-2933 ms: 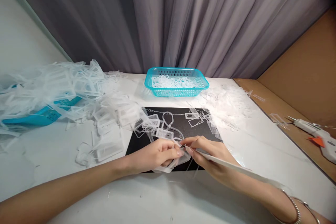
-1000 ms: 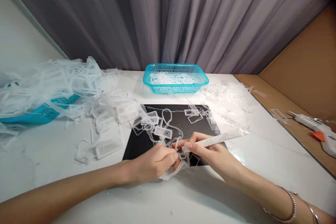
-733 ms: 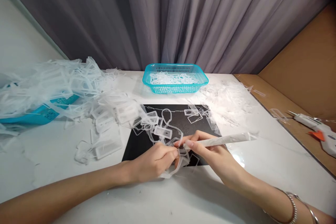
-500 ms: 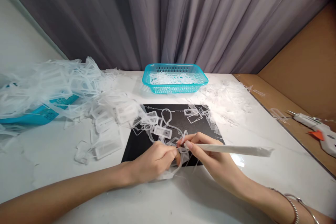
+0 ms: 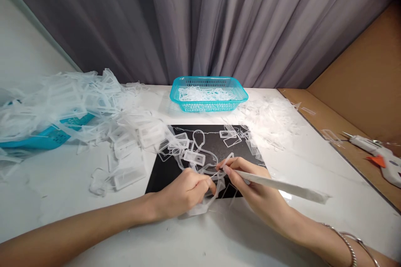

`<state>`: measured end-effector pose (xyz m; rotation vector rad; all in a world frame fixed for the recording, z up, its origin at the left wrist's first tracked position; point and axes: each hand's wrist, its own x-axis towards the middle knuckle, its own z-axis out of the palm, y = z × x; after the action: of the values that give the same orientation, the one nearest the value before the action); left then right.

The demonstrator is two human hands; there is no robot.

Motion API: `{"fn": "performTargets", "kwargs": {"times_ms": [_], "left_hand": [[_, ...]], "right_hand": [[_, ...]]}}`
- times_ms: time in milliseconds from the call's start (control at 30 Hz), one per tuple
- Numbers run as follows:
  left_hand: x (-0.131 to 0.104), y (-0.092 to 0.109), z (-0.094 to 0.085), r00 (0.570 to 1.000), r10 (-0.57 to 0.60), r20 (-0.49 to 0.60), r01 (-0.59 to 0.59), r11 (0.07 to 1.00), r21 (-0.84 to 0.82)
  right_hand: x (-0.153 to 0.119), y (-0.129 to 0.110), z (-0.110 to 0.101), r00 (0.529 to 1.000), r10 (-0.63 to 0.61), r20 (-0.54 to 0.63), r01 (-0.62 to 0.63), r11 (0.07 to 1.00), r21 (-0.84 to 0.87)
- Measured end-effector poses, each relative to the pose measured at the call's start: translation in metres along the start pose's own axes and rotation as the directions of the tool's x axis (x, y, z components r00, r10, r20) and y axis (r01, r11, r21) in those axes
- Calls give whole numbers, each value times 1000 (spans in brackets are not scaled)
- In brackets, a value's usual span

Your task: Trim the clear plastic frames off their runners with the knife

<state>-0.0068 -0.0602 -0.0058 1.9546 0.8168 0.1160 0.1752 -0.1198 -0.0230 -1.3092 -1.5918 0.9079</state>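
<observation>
My left hand [image 5: 188, 192] is closed over the front of a black mat [image 5: 156, 175], thumb and forefinger pinching a translucent plastic frame piece [image 5: 203, 207] whose lower end hangs below the fingers. In my right hand [image 5: 257, 187] lies a slim tool with a white-wrapped handle [image 5: 294, 188], gripped like a pen, its handle pointing to the right. The tool's tip is hidden among the fingers. A thin translucent strip [image 5: 230, 157] sticks up at the right fingertips, close to the left ones. Behind the hands, a small rectangular frame [image 5: 194, 157] rests among loose strips on the mat.
A blue basket [image 5: 209, 107] with white thin pieces stands at the back. Translucent frames are heaped at left [image 5: 62, 96] over a blue tray [image 5: 46, 139]. Another scrap pile [image 5: 269, 121] lies at right, and a white glue gun [image 5: 390, 162] at the far right.
My right hand has shifted slightly right and away from the left one. The tool's handle end has dipped, and the strip at the right fingertips now leans further up and right.
</observation>
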Motion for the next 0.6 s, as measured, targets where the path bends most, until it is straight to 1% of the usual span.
{"fn": "performTargets", "kwargs": {"times_ms": [133,367,467,533,600], "left_hand": [[0,-2,0,1000,7,-10,-7,1000,-18],[-2,-15,4,999,-22,39,30,980,-197],[-3,-19,4,1000,-6,20,11,971,-240],[-5,-20,5,1000,3,3,-2,971,-238],[-8,-20,5,1000,25,-19,-28,978,-208]], "right_hand": [[1,4,-2,1000,-23,-13,23,999,-27],[5,7,-6,997,-21,-73,19,999,-26],[6,7,-8,993,-16,-117,12,999,-37],[8,7,-11,989,-25,-147,19,999,-44],[11,6,-17,976,-36,-213,26,998,-48]]}}
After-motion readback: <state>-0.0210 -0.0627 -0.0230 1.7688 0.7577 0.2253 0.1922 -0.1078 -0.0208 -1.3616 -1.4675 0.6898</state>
